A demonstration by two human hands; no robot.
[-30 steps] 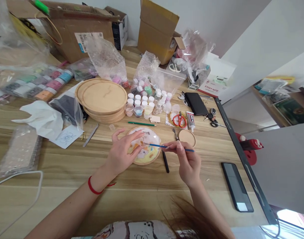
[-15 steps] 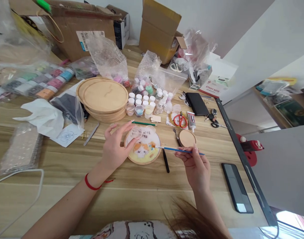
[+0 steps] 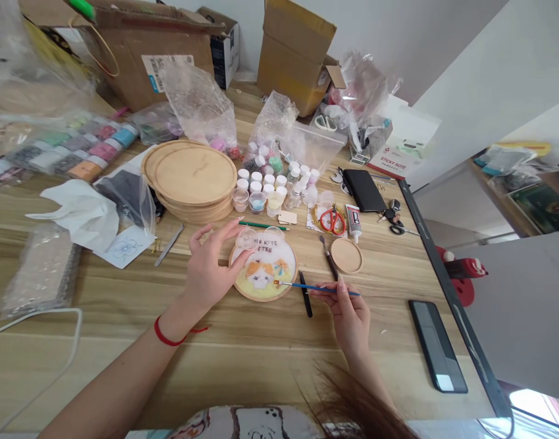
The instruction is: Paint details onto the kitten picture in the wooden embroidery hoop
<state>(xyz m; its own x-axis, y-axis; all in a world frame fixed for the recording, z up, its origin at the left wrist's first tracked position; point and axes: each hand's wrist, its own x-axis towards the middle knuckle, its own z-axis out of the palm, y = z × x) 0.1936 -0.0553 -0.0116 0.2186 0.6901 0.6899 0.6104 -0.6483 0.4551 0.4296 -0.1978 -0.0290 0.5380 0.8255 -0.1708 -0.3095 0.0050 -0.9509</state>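
Observation:
Between the thumb and fingers of my left hand (image 3: 210, 259) is a small clear plastic cup (image 3: 247, 239), held over the upper left of a round wood-rimmed picture (image 3: 263, 268). The picture bears orange and white cat-like artwork, a yellow lower part and dark lettering. My right hand (image 3: 348, 311) pinches a blue paintbrush (image 3: 313, 287), whose bristles are over the picture's lower right; whether they touch it I cannot tell. A clear round lid or cup (image 3: 274, 234) sits at the picture's top edge. Black tweezers (image 3: 306, 294) lie between the picture and my right hand.
Behind the picture stand several white-capped jars (image 3: 262, 181), open cups and a green pencil (image 3: 264, 225). Stacked wooden discs (image 3: 190, 174) are at the back left. To the right lie a small wooden disc (image 3: 346, 255), red-handled pliers (image 3: 332, 221), a glue tube (image 3: 353, 222) and a phone (image 3: 437, 346).
My right hand has moved left and slightly down with the paintbrush, its tip now lower over the picture. My left hand has shifted slightly left with the clear cup.

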